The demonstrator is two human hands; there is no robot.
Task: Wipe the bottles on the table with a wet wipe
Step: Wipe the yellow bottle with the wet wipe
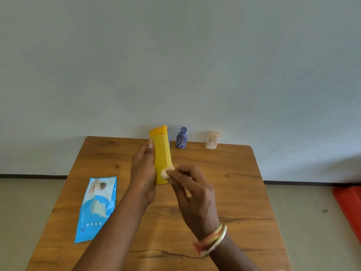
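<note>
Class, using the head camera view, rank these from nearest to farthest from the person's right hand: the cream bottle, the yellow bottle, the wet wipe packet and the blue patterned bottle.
Measured from the right hand:
1. Yellow bottle: touched through the wipe, held in the left hand.
2. Blue patterned bottle: upright at the far edge.
3 and 4. Cream bottle, far right, and wet wipe packet, flat on the left: too close to call.

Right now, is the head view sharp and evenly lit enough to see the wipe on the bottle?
Head view: soft, even light, no glare on the tall yellow plastic bottle; the small white wet wipe is slightly blurred; wide-angle distortion bows the wooden table edges.
</note>
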